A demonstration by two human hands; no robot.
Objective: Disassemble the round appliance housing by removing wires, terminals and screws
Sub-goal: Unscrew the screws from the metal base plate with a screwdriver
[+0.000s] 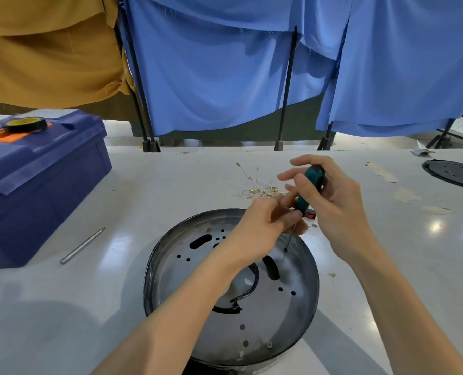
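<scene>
Forearms (198, 307) hide the middle of the round housing (292, 315), which lies flat on the table (116, 307), open side up, its near side running to the frame's bottom edge. The left hand (260, 228) pinches the screwdriver (313, 177) shaft, covering most of it. The right hand (333, 201) grips the teal handle. The tool stands nearly upright, tip down on the housing floor, handle tilted right. Beyond lie loose wires (260, 190).

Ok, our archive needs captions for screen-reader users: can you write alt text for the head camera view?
A person's right hand holds a green-handled screwdriver, its tip at a screw hole in a round metal housing on a white table, while the left hand pinches the shaft. Loose wires lie beyond the housing; a blue toolbox sits at left.
</scene>
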